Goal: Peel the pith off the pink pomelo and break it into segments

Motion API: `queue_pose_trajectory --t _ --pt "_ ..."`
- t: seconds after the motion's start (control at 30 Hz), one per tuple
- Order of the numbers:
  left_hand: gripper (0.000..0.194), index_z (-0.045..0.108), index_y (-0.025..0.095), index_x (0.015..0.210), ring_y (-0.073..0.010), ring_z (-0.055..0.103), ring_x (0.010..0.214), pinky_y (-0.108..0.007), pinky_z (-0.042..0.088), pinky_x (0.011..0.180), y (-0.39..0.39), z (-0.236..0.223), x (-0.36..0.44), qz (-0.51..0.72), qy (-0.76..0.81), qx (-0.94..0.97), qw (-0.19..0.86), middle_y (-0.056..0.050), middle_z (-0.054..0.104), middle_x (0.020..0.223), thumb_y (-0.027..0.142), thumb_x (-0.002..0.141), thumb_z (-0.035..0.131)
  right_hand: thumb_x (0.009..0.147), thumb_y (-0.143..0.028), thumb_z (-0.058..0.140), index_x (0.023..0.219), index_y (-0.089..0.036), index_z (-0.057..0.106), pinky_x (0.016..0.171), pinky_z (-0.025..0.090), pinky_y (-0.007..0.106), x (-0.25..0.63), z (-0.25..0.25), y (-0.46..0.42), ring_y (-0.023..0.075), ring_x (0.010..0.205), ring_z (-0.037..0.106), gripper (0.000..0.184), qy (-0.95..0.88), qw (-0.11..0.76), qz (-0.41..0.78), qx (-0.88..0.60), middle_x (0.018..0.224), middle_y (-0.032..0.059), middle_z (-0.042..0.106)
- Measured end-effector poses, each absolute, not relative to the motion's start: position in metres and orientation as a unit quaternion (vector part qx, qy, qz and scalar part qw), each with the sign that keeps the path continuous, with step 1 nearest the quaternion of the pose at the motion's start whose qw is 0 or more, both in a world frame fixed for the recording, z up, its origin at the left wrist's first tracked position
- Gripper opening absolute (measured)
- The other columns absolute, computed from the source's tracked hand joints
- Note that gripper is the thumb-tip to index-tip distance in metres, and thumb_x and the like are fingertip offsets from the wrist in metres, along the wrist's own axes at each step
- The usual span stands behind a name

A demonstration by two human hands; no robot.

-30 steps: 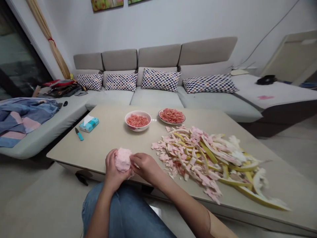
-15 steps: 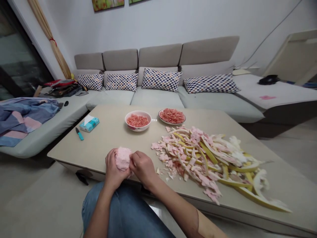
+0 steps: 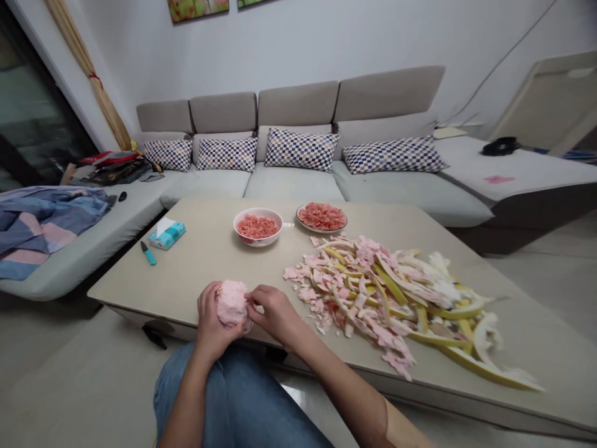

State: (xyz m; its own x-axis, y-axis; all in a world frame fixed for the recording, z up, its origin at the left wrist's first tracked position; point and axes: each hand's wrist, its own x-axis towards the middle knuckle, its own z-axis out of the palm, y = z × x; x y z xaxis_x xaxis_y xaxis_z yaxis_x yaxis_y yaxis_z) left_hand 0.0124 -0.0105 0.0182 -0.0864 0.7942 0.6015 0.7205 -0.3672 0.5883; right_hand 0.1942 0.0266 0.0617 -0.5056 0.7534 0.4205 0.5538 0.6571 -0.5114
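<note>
The pink ball (image 3: 231,303) is at the near edge of the table (image 3: 200,255), just above the jeans (image 3: 247,392), cupped in the left hand (image 3: 209,320), whose fingers curl around its left side while the thumb reaches under towards the right; the right hand (image 3: 276,314) has thumb and forefinger pinched on the ball's right side, with a small gap showing behind the fingertips; whether a loose flap is caught between them is too small to tell; this sharing of work looks sound, one hand cradling and the other picking; the surface looks soft and rough, so the cupping palm would do best to support it broadly, since a hard squeeze could bruise or split it; short, shallow pulls, drawn along the surface and close to the supporting thumb, should lift less flesh than a deep tug; turning the ball in the palm would keep each patch facing the pinch; the heap of peel (image 3: 392,283) is near on the right, the bowl (image 3: 258,241) and the plate (image 3: 321,231) stand farther back, and the knife (image 3: 148,254) lies well apart to the left
</note>
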Motion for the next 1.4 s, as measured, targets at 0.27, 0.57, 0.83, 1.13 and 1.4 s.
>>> queue_pose_trajectory --t 0.27,0.57,0.83,1.13,1.4 --pt "0.081 0.037 0.022 0.136 -0.0318 0.048 0.127 -0.051 0.041 0.110 -0.008 0.018 0.013 0.480 0.560 0.674 0.038 -0.014 0.048 0.134 0.024 0.066 0.077 0.077 -0.006 0.064 0.073 -0.016 0.068 0.067 0.043 0.025 0.185 0.063 0.031 0.0163 0.070 0.061 0.012 -0.822 0.326 0.193 -0.425 0.074 0.0055 0.067" --pt "0.085 0.035 0.022 0.139 -0.0316 0.045 0.130 -0.053 0.039 0.112 -0.012 0.010 0.003 0.475 0.564 0.673 0.058 -0.014 0.044 0.137 0.024 0.065 0.077 0.079 -0.015 0.060 0.086 -0.016 0.074 0.065 0.053 0.023 0.211 0.050 0.042 0.0146 0.068 0.070 0.016 -0.717 0.415 0.316 -0.462 0.075 0.0028 0.076" --pt "0.084 0.036 0.022 0.139 -0.0305 0.046 0.132 -0.052 0.039 0.113 -0.009 0.009 0.001 0.476 0.564 0.671 0.065 -0.014 0.044 0.138 0.030 0.067 0.078 0.082 -0.041 0.057 0.095 -0.015 0.076 0.061 0.056 0.029 0.312 0.057 0.043 0.0186 0.067 0.070 0.034 -0.624 0.474 0.316 -0.535 0.081 0.0082 0.076" --pt "0.082 0.038 0.022 0.140 -0.0315 0.044 0.132 -0.053 0.037 0.115 -0.011 0.010 0.003 0.489 0.567 0.660 0.069 -0.013 0.043 0.139 0.033 0.069 0.077 0.083 -0.025 0.050 0.101 -0.018 0.076 0.100 0.047 0.052 0.352 0.056 0.044 0.0287 0.108 0.066 0.032 -0.598 0.512 0.193 -0.585 0.112 0.0143 0.074" --pt "0.079 0.039 0.021 0.137 -0.0332 0.047 0.128 -0.055 0.041 0.111 -0.008 0.011 0.012 0.477 0.573 0.666 0.017 -0.015 0.047 0.135 0.034 0.069 0.076 0.087 -0.021 0.065 0.124 -0.024 0.066 0.093 0.054 0.034 0.223 0.033 0.009 0.0187 0.107 0.067 0.037 -0.740 0.466 0.273 -0.401 0.121 0.0074 0.071"
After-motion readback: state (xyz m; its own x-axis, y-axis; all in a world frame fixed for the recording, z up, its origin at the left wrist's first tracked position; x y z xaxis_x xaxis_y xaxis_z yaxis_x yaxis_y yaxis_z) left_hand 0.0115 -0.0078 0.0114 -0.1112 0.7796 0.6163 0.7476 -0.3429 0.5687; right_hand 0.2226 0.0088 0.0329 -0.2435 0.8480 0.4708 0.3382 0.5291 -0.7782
